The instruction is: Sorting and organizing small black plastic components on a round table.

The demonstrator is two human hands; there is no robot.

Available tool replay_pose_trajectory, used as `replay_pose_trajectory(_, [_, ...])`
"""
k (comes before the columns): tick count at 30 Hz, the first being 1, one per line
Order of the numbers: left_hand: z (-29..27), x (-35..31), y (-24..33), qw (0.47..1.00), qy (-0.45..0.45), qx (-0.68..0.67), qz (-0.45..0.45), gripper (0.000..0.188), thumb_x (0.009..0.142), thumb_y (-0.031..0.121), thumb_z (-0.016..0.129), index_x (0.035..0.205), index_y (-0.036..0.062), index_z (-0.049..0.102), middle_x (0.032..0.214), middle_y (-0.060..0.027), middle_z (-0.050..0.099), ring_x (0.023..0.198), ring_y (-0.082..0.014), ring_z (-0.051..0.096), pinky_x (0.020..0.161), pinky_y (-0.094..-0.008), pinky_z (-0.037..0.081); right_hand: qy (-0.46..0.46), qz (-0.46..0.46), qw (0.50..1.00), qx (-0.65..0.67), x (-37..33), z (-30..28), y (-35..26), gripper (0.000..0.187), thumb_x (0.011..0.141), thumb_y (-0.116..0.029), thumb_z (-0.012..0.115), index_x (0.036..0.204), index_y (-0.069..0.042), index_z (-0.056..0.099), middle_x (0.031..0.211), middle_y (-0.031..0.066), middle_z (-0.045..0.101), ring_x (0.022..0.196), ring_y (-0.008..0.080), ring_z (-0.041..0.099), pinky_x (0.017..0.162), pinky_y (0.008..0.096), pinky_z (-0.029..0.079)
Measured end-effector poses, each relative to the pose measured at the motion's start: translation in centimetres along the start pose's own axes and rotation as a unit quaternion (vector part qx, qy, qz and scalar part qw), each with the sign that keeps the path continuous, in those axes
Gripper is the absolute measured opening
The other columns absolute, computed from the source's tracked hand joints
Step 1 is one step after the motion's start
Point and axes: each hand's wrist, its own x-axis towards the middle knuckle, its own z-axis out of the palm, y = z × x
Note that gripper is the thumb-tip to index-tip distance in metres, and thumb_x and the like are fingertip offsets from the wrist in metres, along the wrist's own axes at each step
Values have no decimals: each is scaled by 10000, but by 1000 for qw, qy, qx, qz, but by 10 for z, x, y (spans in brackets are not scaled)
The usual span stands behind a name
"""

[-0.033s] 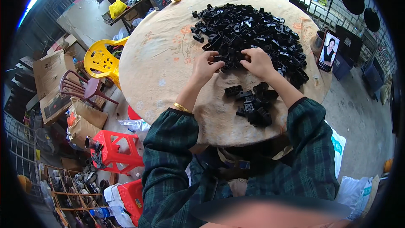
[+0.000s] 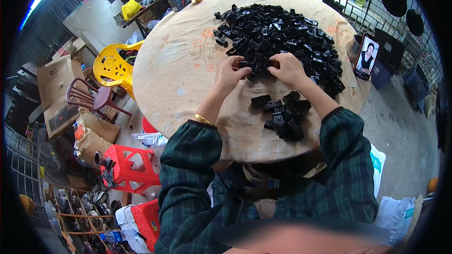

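Observation:
A large heap of small black plastic parts (image 2: pixel 282 33) covers the far right of the round table (image 2: pixel 165 75). At the heap's near edge, my left hand (image 2: pixel 230 73) pinches a black plastic part (image 2: pixel 243 64) between thumb and fingers. Just to its right, my right hand (image 2: pixel 287 69) is closed on another black plastic part (image 2: pixel 267 63), partly hidden by the fingers. Both held parts blend into the dark heap behind them, so their exact shape is hard to make out. A smaller pile of black parts (image 2: pixel 282 117) lies nearer to me, below my right hand.
A phone (image 2: pixel 366 56) showing a person stands upright at the table's right edge, beside a dark cup (image 2: pixel 353 47). A box (image 2: pixel 179 0) sits at the far left edge. Left of the table are a yellow chair (image 2: pixel 110 66), a maroon chair (image 2: pixel 101 99) and a red stool (image 2: pixel 127 164).

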Motion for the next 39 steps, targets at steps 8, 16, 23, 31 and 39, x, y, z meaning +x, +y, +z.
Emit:
replay_pose_trajectory(8, [2,-6,15,975,1,-214,-53,442,857,57,605,1243,-42,415,956,-91,583,829,-162,610,734,-291,551,-57,28,997,32,11,4,-3,223,701,-162,680,875,-36,620,782,109,642,721,251,625,657,336,496])
replay_pose_trajectory(16, [-3,-4,10,952,26,-291,-93,435,874,57,572,1269,-11,404,990,-117,574,859,-198,618,753,-309,547,-45,-4,999,0,8,0,-19,342,741,-273,650,1040,-108,619,852,119,657,828,282,633,733,381,509])
replay_pose_trajectory(23, [15,-11,17,984,12,148,96,375,781,119,677,1129,15,585,1082,-100,627,899,-160,614,768,-302,496,-35,6,999,22,11,-1,0,359,750,-263,645,1076,-118,612,923,143,657,830,298,635,740,371,511])
replay_pose_trajectory(31, [30,-24,34,976,-32,-209,50,353,908,155,559,1204,-26,500,1051,-100,610,938,-177,616,795,-284,515,-33,103,863,494,2,-21,-37,233,846,-53,620,1067,15,589,893,42,648,761,73,588,669,218,491])
replay_pose_trajectory(39, [9,-13,20,905,-83,-416,-33,264,955,172,473,1134,-7,549,981,-84,628,794,-146,628,689,-256,538,-8,41,846,532,3,-36,-44,314,927,-12,461,1230,-59,528,954,16,590,852,74,568,753,232,507])
